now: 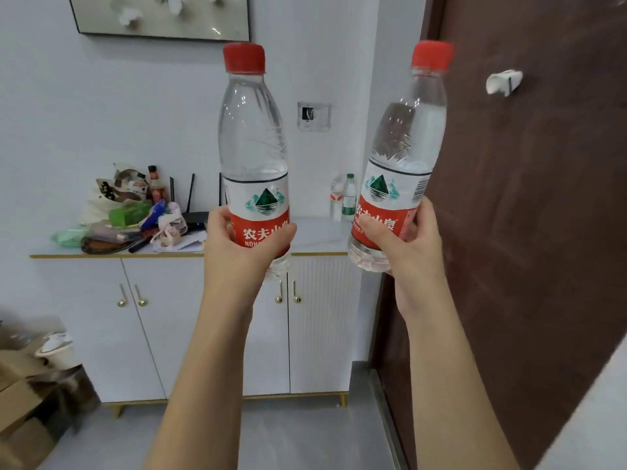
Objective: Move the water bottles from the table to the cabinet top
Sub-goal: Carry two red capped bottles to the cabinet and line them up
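Note:
I hold two clear water bottles with red caps and red-and-white labels up in front of me. My left hand (242, 242) grips the lower part of the left bottle (252, 140), which stands upright. My right hand (407, 239) grips the base of the right bottle (405, 144), which tilts slightly to the right. Behind them stands the white cabinet, its pale top (319, 234) edged in gold. Two more small bottles (343, 197), one with a green label, stand at the back right of that top.
A heap of bags, packets and a black router (135, 212) covers the left half of the cabinet top. A dark brown door (529, 198) is on the right. Cardboard boxes (23, 395) sit on the floor at the left. A framed picture (163, 15) hangs above.

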A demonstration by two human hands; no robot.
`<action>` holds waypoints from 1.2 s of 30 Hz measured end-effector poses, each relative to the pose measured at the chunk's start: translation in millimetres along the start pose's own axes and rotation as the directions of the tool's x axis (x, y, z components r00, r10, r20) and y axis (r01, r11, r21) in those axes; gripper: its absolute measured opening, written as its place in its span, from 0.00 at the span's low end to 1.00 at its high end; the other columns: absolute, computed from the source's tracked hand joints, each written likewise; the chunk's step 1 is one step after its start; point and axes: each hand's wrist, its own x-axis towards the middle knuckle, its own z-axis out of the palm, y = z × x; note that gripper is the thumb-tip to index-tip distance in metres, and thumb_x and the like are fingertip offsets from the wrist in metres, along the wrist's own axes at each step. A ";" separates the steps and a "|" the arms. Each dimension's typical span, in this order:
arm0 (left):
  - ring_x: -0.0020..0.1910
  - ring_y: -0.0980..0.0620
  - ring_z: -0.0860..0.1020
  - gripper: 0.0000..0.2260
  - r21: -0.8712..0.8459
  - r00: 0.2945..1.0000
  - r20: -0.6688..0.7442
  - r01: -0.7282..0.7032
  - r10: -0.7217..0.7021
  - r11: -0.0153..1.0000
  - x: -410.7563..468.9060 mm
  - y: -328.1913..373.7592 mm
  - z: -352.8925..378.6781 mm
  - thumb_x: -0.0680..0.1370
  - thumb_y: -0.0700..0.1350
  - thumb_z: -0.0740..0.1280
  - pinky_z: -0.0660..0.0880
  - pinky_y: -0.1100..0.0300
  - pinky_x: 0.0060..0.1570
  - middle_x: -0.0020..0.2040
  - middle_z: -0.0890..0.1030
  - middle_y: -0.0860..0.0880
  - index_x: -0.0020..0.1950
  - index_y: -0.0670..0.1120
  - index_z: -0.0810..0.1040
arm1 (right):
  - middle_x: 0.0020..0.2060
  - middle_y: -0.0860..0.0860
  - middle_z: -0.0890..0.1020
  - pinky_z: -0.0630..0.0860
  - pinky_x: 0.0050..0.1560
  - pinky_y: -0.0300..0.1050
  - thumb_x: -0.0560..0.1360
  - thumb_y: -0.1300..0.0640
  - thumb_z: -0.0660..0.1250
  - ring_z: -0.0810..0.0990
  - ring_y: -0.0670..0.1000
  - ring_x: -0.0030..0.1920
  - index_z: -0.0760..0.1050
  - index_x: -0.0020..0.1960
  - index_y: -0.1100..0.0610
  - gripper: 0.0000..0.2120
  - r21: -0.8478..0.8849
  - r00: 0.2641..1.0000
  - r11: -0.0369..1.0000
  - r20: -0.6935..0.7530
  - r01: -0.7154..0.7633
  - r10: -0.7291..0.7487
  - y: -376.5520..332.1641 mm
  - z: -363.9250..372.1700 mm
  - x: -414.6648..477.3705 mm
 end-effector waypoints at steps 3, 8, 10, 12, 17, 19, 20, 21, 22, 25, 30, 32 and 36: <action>0.45 0.62 0.81 0.24 0.011 1.000 -0.007 0.015 -0.015 1.000 37.6 -21.0 22.7 0.68 0.41 0.79 0.78 0.65 0.42 0.51 0.81 0.56 0.58 0.53 0.71 | 0.54 0.44 0.83 0.82 0.50 0.40 0.70 0.64 0.76 0.84 0.42 0.52 0.71 0.67 0.50 0.28 0.016 1.000 1.000 0.014 0.003 -0.003 20.8 4.7 49.3; 0.48 0.56 0.82 0.24 0.002 0.999 -0.048 0.018 -0.017 1.000 85.8 -57.2 50.0 0.67 0.40 0.79 0.78 0.66 0.40 0.52 0.82 0.52 0.59 0.51 0.72 | 0.52 0.44 0.84 0.81 0.49 0.42 0.70 0.65 0.76 0.84 0.44 0.51 0.72 0.67 0.51 0.29 0.036 0.999 0.999 0.032 -0.010 0.009 60.4 4.1 111.4; 0.48 0.56 0.82 0.23 -0.005 0.998 -0.060 0.024 -0.025 1.000 103.0 -69.1 58.4 0.68 0.39 0.79 0.78 0.67 0.40 0.51 0.82 0.52 0.58 0.51 0.72 | 0.52 0.45 0.84 0.81 0.50 0.43 0.70 0.66 0.76 0.84 0.45 0.52 0.72 0.67 0.52 0.29 0.024 1.000 1.000 0.023 -0.018 0.017 73.1 0.7 129.8; 0.46 0.57 0.82 0.24 -0.026 0.997 -0.062 0.036 -0.037 0.999 120.4 -79.8 67.6 0.68 0.39 0.78 0.77 0.68 0.39 0.51 0.82 0.52 0.57 0.51 0.72 | 0.53 0.45 0.84 0.81 0.50 0.42 0.70 0.65 0.76 0.84 0.44 0.52 0.72 0.66 0.51 0.28 0.016 1.000 1.000 0.014 -0.020 0.020 83.9 -3.4 147.7; 0.47 0.57 0.81 0.27 -0.045 0.998 -0.037 0.054 -0.056 0.998 161.2 -108.2 93.1 0.66 0.41 0.80 0.77 0.70 0.38 0.52 0.81 0.50 0.60 0.48 0.71 | 0.54 0.45 0.83 0.81 0.55 0.46 0.69 0.66 0.76 0.84 0.43 0.52 0.72 0.63 0.48 0.28 0.004 1.000 1.000 -0.010 -0.006 0.006 112.2 -9.6 190.5; 0.48 0.55 0.81 0.26 -0.032 0.998 -0.019 0.053 -0.054 0.998 178.9 -123.7 101.9 0.68 0.40 0.78 0.77 0.69 0.38 0.53 0.81 0.50 0.62 0.47 0.71 | 0.53 0.44 0.83 0.82 0.55 0.46 0.69 0.65 0.76 0.84 0.44 0.52 0.72 0.62 0.47 0.27 -0.004 1.000 1.000 -0.029 -0.008 0.008 127.3 -11.2 207.7; 0.49 0.55 0.81 0.26 -0.023 0.999 -0.008 0.049 -0.049 0.999 188.4 -132.0 106.2 0.68 0.41 0.78 0.77 0.69 0.38 0.53 0.81 0.50 0.62 0.47 0.71 | 0.54 0.44 0.83 0.82 0.55 0.47 0.69 0.65 0.76 0.84 0.44 0.53 0.72 0.63 0.47 0.27 -0.006 0.999 1.000 -0.036 -0.010 0.010 135.6 -11.6 216.8; 0.49 0.55 0.82 0.27 -0.017 0.999 0.005 0.046 -0.045 0.999 198.3 -140.7 110.6 0.68 0.41 0.78 0.78 0.68 0.39 0.53 0.81 0.50 0.62 0.47 0.71 | 0.54 0.45 0.83 0.82 0.55 0.47 0.69 0.65 0.76 0.84 0.44 0.53 0.72 0.64 0.48 0.28 -0.012 0.999 1.000 -0.043 -0.012 0.011 144.1 -11.5 226.2; 0.49 0.55 0.82 0.26 -0.012 0.999 0.016 0.046 -0.046 0.999 208.9 -149.3 115.1 0.68 0.41 0.78 0.78 0.66 0.40 0.53 0.81 0.51 0.62 0.48 0.71 | 0.55 0.46 0.83 0.82 0.55 0.47 0.69 0.65 0.76 0.84 0.45 0.53 0.72 0.65 0.50 0.28 -0.019 0.999 1.000 -0.049 -0.013 0.012 152.3 -10.5 235.8; 0.48 0.56 0.81 0.25 -0.006 0.998 0.043 0.052 -0.051 0.999 248.1 -175.9 129.0 0.68 0.41 0.78 0.77 0.65 0.41 0.51 0.81 0.52 0.60 0.49 0.71 | 0.54 0.45 0.83 0.82 0.52 0.43 0.69 0.65 0.77 0.84 0.43 0.52 0.71 0.66 0.51 0.29 -0.043 0.998 0.999 -0.066 -0.008 0.005 179.6 -4.2 270.4; 0.50 0.52 0.81 0.27 -0.009 0.994 0.092 0.060 -0.059 0.998 333.0 -219.0 156.7 0.68 0.41 0.78 0.78 0.66 0.39 0.52 0.81 0.49 0.63 0.46 0.71 | 0.50 0.42 0.84 0.81 0.50 0.41 0.67 0.65 0.78 0.84 0.43 0.52 0.70 0.65 0.50 0.31 -0.098 0.995 0.995 -0.102 0.005 -0.015 224.3 13.5 343.9; 0.50 0.52 0.81 0.28 -0.004 0.992 0.112 0.062 -0.061 0.998 366.6 -234.6 167.8 0.68 0.40 0.78 0.77 0.66 0.39 0.53 0.81 0.49 0.64 0.45 0.70 | 0.49 0.41 0.84 0.80 0.47 0.39 0.68 0.65 0.77 0.84 0.42 0.51 0.70 0.65 0.50 0.31 -0.103 0.995 0.995 -0.104 0.002 -0.012 241.2 21.7 375.7; 0.51 0.52 0.81 0.28 0.014 0.987 0.145 0.069 -0.070 0.998 420.8 -272.4 185.5 0.68 0.41 0.78 0.78 0.65 0.40 0.54 0.80 0.48 0.64 0.45 0.70 | 0.49 0.38 0.83 0.80 0.43 0.37 0.69 0.66 0.77 0.84 0.40 0.50 0.69 0.62 0.44 0.30 -0.123 0.995 0.992 -0.101 -0.013 0.001 283.5 30.8 422.6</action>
